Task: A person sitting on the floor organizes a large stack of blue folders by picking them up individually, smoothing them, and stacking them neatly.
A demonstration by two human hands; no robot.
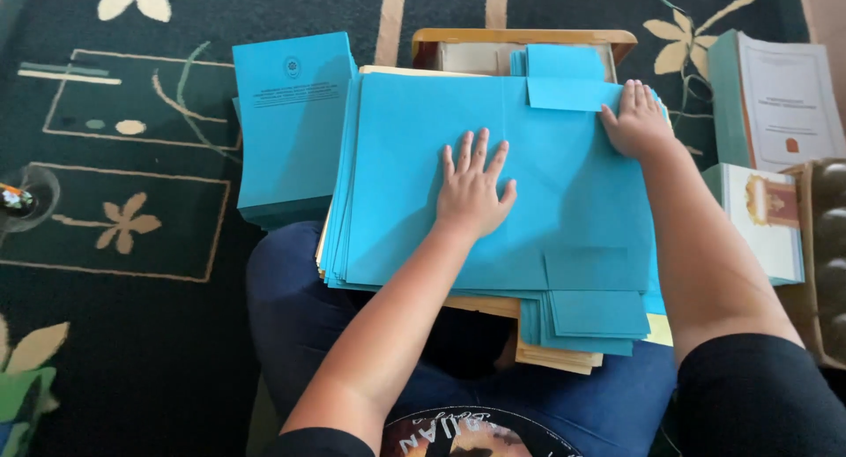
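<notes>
A fanned pile of blue sheets (414, 184) lies across the person's lap, resting on cream folders (551, 356) beneath, with the top sheet spread widest. The left hand (473, 188) lies flat on the middle of that top sheet, fingers spread and grip released, pressing rather than holding. The right hand (636, 120) rests on the sheet's upper right corner, fingers curled lightly over the edge beside a small folded blue flap (564, 93); whether it pinches the edge or only presses it I cannot tell. The sheets look like thin card: light, fairly stiff, smooth enough to slide over one another, and quick to crease at a corner, so I judge a flat palm to steady the pile and a pinch at a free edge or corner the safest hold. Left of the lap, on the dark patterned carpet (132, 245), stands a neat stack of blue booklets (291, 131) with a small round emblem and lines of print near the top. Behind the pile sits a wooden tray (529, 37). On the right lie white-covered books with teal spines (784, 96), each with a small reddish emblem, and one nearer book (762, 219) carrying a framed red and gold label.
</notes>
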